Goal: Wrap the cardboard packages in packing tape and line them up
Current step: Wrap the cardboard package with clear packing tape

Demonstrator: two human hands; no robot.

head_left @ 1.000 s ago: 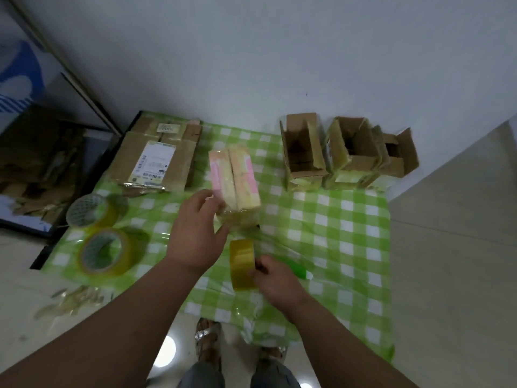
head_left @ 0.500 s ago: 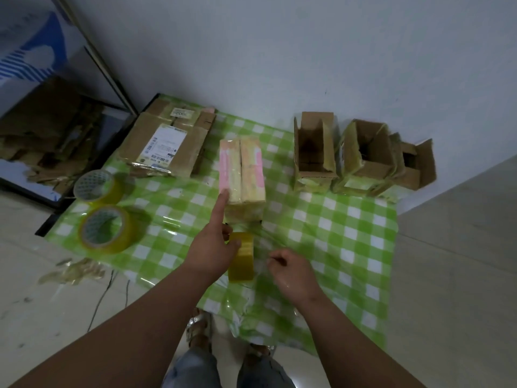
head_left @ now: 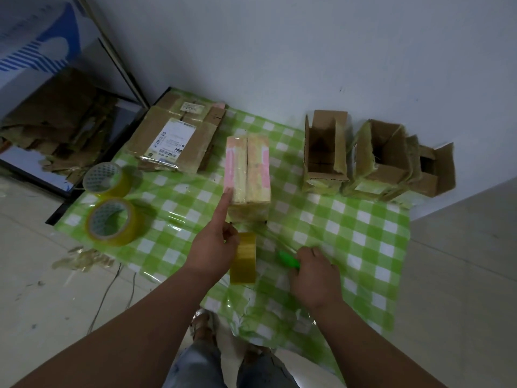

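Pressing its index fingertip on the tape-wrapped, pink-marked cardboard package (head_left: 248, 175) just ahead, the left hand (head_left: 214, 249) also gripped a yellowish packing-tape roll (head_left: 243, 258); the right hand (head_left: 314, 275), beside it, clasped a green cutter (head_left: 288, 259).

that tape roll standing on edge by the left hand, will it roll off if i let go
Probably. The tape roll stands on its rim near the table's front edge, steadied by the left hand, so it could roll or tip flat. The glossy checked tablecloth looks slick, offering little grip.
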